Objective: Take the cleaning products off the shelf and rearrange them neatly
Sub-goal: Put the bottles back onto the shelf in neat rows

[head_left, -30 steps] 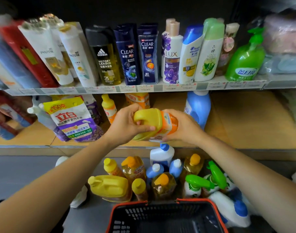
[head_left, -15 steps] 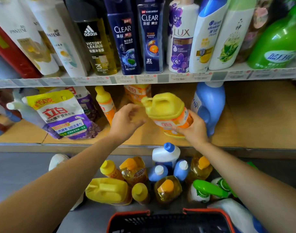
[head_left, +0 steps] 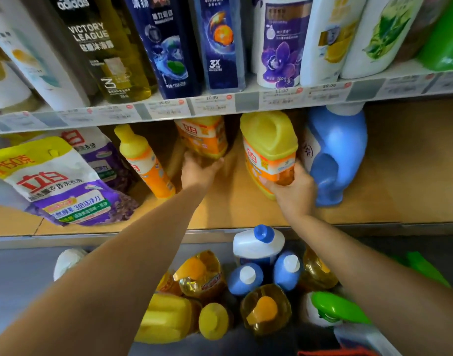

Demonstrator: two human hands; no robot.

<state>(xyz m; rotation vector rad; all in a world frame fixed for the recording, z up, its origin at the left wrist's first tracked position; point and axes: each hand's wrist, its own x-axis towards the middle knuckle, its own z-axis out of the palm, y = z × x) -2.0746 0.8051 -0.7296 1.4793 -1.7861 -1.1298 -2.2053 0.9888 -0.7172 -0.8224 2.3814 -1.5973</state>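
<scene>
Right hand (head_left: 294, 194): fingers clamped round the base of the yellow jug (head_left: 269, 145), near-upright over the lower shelf (head_left: 400, 176), just beside the blue bottle (head_left: 336, 155). Left hand (head_left: 198, 170) touches the orange-labelled bottle (head_left: 202, 137) further back; blurred, cannot tell whether its fingers grip.

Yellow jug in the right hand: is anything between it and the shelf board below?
Nothing visible. The shelf board under the yellow jug in the right hand is bare; the blue bottle stands close on its right, and the left hand is at a second jug to its left.
</scene>
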